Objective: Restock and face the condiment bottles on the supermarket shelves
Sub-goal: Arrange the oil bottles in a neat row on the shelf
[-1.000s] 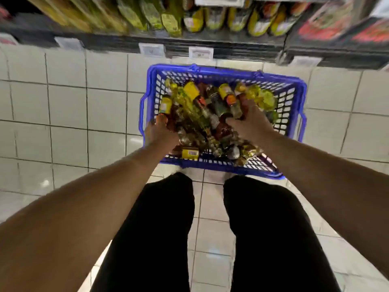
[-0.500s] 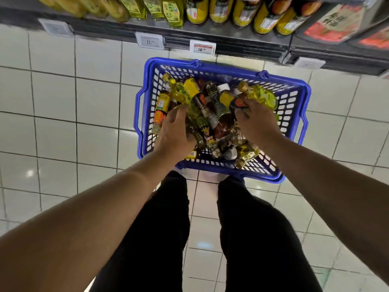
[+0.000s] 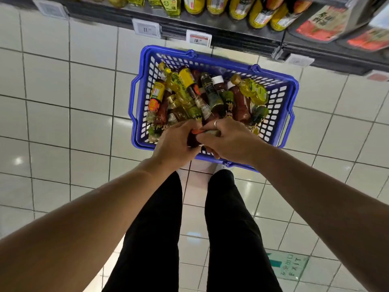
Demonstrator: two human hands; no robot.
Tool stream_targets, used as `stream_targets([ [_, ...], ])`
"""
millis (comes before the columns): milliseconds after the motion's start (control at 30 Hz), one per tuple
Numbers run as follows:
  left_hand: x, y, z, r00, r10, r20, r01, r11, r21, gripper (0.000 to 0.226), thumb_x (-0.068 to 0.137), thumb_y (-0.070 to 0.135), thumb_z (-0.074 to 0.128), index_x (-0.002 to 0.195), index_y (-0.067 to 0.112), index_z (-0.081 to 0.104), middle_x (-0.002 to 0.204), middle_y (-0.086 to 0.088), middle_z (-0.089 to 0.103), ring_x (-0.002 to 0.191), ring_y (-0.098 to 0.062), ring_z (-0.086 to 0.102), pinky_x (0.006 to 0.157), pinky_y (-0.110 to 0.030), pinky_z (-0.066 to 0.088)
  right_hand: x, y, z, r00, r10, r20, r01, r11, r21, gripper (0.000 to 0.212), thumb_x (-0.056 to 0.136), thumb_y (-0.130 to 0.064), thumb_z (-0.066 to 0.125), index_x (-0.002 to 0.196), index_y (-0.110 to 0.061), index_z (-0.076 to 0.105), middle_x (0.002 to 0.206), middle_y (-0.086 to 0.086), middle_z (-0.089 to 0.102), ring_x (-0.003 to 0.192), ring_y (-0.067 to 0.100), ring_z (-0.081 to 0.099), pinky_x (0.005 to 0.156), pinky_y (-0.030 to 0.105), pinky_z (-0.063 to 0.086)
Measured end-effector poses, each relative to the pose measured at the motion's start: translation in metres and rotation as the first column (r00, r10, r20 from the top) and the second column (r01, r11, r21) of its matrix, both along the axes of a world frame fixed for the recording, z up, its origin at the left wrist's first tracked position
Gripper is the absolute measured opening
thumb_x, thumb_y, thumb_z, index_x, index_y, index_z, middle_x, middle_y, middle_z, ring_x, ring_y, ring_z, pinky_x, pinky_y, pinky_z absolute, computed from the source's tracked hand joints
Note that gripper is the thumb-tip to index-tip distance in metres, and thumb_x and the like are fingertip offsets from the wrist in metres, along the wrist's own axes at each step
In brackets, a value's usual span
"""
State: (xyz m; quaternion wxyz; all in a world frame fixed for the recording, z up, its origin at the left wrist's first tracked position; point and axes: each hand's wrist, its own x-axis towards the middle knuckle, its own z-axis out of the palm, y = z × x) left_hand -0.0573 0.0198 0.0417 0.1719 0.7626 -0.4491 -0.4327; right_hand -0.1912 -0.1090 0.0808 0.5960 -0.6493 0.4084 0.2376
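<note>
Condiment bottle, dark glass with an orange-red cap, held jointly at the centre of the frame over the near edge of the basket. The left hand curls round its dark body; the right hand, a ring on one finger, grips the capped end, so both hands are clenched on the one bottle. Behind them the blue perforated plastic shopping basket stands on the pale tiled floor, heaped with mixed bottles lying on their sides: yellow oils, dark sauces, a red sauce. Along the upper edge, the dark supermarket shelf carries a row of yellow-labelled bottles above white price tags. Judged progress: early, since the basket is nearly full and this bottle is not yet shelved.
</note>
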Motion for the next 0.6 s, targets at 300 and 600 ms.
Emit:
stream_targets([
  [300,0.022,-0.014,-0.046,0.983,-0.058,0.175,0.010,0.964,0.264,0.049,0.092,0.039,0.068,0.129,0.015,0.047,0.125,-0.009,0.064,0.116,-0.031,0.062,0.102,-0.059,0.048,-0.033,-0.028,-0.078,0.975,-0.217,-0.041,0.210,0.969,-0.127,0.026,0.104,-0.035,0.050,0.090,-0.020,0.066,0.085,0.005,0.064,0.063,0.013,0.061,0.057,0.033,0.051],
  [600,0.017,-0.044,-0.101,0.810,-0.522,0.266,0.470,0.850,0.238,0.058,0.091,0.023,0.072,0.144,0.017,0.050,0.142,-0.007,0.054,0.136,-0.029,0.043,0.113,-0.048,0.032,-0.062,-0.083,-0.154,0.923,-0.302,-0.240,0.149,0.853,-0.499,0.043,0.095,-0.029,0.063,0.137,-0.024,0.055,0.131,0.008,0.057,0.108,0.024,0.063,0.079,0.035,0.057],
])
